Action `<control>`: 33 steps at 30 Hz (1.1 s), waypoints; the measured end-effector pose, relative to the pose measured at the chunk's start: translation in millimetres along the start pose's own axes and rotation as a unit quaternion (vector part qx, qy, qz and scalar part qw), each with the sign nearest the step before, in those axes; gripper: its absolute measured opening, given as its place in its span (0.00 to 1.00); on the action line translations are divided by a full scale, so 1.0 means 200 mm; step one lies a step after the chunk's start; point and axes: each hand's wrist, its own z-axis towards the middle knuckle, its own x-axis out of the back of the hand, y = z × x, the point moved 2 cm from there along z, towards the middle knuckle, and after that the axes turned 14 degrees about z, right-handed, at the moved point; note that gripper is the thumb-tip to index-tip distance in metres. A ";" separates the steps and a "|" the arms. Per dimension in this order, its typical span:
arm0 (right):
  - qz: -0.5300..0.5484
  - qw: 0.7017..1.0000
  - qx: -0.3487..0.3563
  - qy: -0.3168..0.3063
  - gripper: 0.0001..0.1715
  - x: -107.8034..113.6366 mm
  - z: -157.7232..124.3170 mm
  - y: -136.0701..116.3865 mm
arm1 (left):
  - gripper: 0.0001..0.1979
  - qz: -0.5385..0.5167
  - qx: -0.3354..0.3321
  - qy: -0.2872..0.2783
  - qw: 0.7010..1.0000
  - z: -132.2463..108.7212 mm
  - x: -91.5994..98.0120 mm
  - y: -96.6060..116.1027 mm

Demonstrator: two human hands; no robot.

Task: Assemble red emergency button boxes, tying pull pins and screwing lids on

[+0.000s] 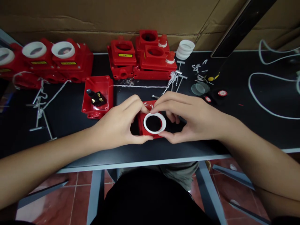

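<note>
A white plastic ring point(145, 124) sits on the round opening of a red housing cover point(141, 128) near the table's front edge. My left hand point(122, 122) is closed on the cover's left side, thumb along the near edge and fingers at the far edge. Around the ring's right side curves my right hand point(189, 117), its thumb at the near rim and index finger at the far rim. Whether the ring is fully seated I cannot tell. Left of my hands stands an open red box point(109, 90) with a black switch part point(97, 99) inside.
Red housings with white rings point(81, 67) stand back left, and more red housings point(154, 64) back centre. A stack of white rings point(185, 50) is behind my right hand. Metal T-shaped rods point(180, 82), screws point(196, 68), clear discs point(200, 88) and a white cable point(260, 107) lie around.
</note>
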 end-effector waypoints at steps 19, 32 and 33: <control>-0.060 0.998 -0.016 -0.001 0.23 0.02 -0.01 -0.03 | 0.22 -0.009 -0.033 0.069 0.997 -0.01 0.00 0.01; -0.070 0.997 -0.025 -0.010 0.23 0.02 -0.01 -0.04 | 0.22 0.000 -0.050 0.073 0.996 -0.01 -0.01 0.01; -0.071 0.997 -0.024 -0.009 0.23 0.02 -0.01 -0.04 | 0.22 0.001 -0.051 0.074 0.996 -0.01 0.00 0.02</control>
